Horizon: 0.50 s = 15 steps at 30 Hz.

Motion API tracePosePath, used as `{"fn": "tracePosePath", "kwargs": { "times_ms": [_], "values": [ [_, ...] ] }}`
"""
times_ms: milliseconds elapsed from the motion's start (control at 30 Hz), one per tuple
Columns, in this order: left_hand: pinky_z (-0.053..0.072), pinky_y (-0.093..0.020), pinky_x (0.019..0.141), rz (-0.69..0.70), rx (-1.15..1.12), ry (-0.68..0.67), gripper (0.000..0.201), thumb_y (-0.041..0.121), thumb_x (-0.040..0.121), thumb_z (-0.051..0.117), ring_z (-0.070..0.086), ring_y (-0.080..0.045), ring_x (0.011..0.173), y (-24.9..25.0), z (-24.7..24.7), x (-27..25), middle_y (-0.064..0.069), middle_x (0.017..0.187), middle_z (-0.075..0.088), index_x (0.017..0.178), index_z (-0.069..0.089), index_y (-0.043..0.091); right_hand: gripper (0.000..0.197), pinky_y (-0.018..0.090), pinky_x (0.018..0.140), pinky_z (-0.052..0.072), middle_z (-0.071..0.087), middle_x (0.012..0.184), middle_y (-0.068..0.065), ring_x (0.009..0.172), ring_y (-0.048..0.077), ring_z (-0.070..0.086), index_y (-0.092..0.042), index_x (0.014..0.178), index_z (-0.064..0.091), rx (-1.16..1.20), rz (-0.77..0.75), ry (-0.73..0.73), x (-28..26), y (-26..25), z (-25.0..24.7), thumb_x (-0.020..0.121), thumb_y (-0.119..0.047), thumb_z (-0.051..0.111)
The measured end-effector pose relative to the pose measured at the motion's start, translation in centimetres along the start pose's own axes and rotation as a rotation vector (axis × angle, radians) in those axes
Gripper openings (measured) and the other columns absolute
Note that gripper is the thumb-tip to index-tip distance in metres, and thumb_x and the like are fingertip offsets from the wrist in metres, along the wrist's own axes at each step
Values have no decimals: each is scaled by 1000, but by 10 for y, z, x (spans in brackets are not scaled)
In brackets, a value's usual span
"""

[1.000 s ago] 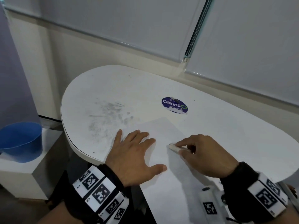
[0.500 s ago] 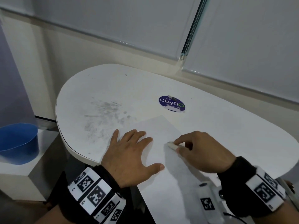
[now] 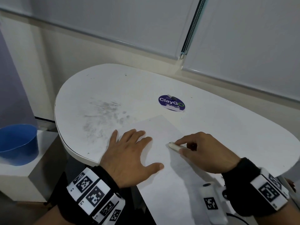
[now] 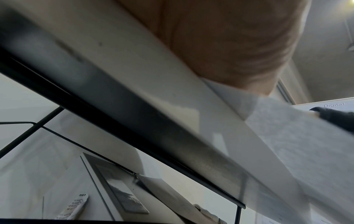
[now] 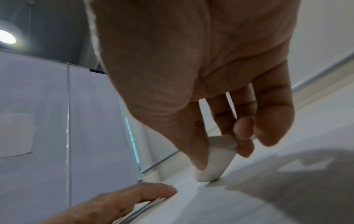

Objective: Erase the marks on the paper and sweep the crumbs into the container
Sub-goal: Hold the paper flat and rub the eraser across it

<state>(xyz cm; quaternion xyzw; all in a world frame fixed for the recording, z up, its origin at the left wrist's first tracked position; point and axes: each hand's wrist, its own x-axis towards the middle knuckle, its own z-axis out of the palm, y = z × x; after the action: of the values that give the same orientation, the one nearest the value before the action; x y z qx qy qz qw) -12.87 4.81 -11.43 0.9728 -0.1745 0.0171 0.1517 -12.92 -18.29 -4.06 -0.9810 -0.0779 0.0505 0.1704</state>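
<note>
Bench (image 3: 219, 127), white and rounded at its left end, fills the middle of the head view, with pale roller blinds (image 3: 113, 18) behind it. Paper (image 3: 170, 184) lies across its near edge under both hands, the near end hanging past the rim, as the left wrist view also shows. A blue container (image 3: 17, 143) stands on a low white block (image 3: 24, 177), well to the left of the left hand's fingers and lower than the bench top. Grey smudges (image 3: 103, 114) mark the bench surface just beyond the left hand's fingertips. The left hand (image 3: 129, 158) lies flat, palm down, fingers straight and spread, the thumb and palm on the paper and the outer fingers reaching onto the bare bench beside its left edge. The right hand (image 3: 203, 153) rests to the right of it on the paper, its thumb and forefinger clamped on a white eraser (image 3: 174, 146); in the right wrist view the eraser (image 5: 216, 162) is tilted, its lower tip touching the sheet just beyond the left thumb. A round purple ClayGo sticker (image 3: 171, 102) sits on the bench past the far corner of the paper, beyond the fingers of both hands. No marks or crumbs can be made out on the sheet.
</note>
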Motion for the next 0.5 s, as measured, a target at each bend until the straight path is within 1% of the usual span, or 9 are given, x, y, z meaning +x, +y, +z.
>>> {"fn": "tracePosePath", "kwargs": {
  "times_ms": [67, 133, 233, 300, 367, 400, 433, 467, 500],
  "values": [
    [-6, -53, 121, -2, 3, 4, 93, 93, 76, 25, -3, -5, 150, 1, 1, 0, 21, 162, 7, 153, 19, 42, 20, 26, 65, 46, 61, 67, -8, 60, 6, 54, -43, 104, 70, 7, 8, 9, 0, 3, 1, 90, -39, 56],
    [-6, -53, 121, -2, 8, 10, 93, 93, 76, 24, -3, -6, 150, 1, 1, -1, 21, 162, 7, 153, 19, 42, 21, 27, 68, 49, 64, 72, -7, 66, 7, 58, -44, 106, 69, -17, 22, 38, 0, 4, 3, 91, -35, 57],
    [-7, -53, 121, -2, 6, 10, 93, 93, 76, 23, -3, -7, 150, 1, 1, -1, 20, 162, 7, 153, 18, 42, 23, 24, 64, 44, 59, 68, -11, 67, 6, 56, -39, 108, 70, -38, 35, 120, 3, 4, 5, 92, -33, 56],
    [-7, -53, 121, 2, 8, 13, 93, 93, 76, 22, -4, -7, 150, 1, 1, -1, 20, 163, 7, 153, 18, 41, 19, 21, 59, 40, 57, 61, -14, 62, 5, 53, -37, 104, 72, 0, 37, 169, 2, 3, 6, 93, -36, 57],
    [-7, -53, 121, 3, 5, 16, 93, 93, 76, 22, -3, -7, 150, 1, 2, 0, 19, 163, 7, 153, 19, 41, 14, 21, 58, 39, 56, 57, -15, 57, 5, 50, -39, 98, 72, 108, 8, 163, -4, -2, 8, 91, -40, 59],
    [-7, -53, 121, 4, 8, 15, 92, 92, 77, 22, -3, -7, 150, 0, 2, -1, 19, 163, 7, 153, 18, 41, 13, 25, 59, 42, 57, 59, -10, 55, 5, 50, -41, 95, 72, 199, -18, 144, -9, -5, 8, 90, -42, 61],
    [-7, -53, 121, 5, 10, 15, 92, 92, 76, 22, -3, -8, 150, 1, 3, -1, 19, 163, 8, 153, 19, 41, 12, 31, 62, 46, 59, 62, -3, 57, 10, 52, -43, 92, 73, 302, -42, 121, -14, -9, 9, 86, -46, 63],
    [-6, -53, 121, 5, 13, 19, 93, 93, 76, 21, -3, -8, 150, 0, 2, -1, 19, 163, 8, 153, 19, 41, 16, 35, 65, 49, 61, 66, 3, 60, 17, 54, -44, 91, 73, 395, -64, 97, -20, -15, 9, 81, -53, 64],
    [-5, -53, 121, 4, 15, 25, 94, 93, 75, 20, -2, -8, 151, 0, 2, -1, 19, 163, 9, 153, 20, 41, 24, 37, 65, 51, 62, 68, 6, 62, 23, 56, -46, 91, 73, 462, -82, 74, -26, -19, 10, 75, -60, 63]
  ]
}}
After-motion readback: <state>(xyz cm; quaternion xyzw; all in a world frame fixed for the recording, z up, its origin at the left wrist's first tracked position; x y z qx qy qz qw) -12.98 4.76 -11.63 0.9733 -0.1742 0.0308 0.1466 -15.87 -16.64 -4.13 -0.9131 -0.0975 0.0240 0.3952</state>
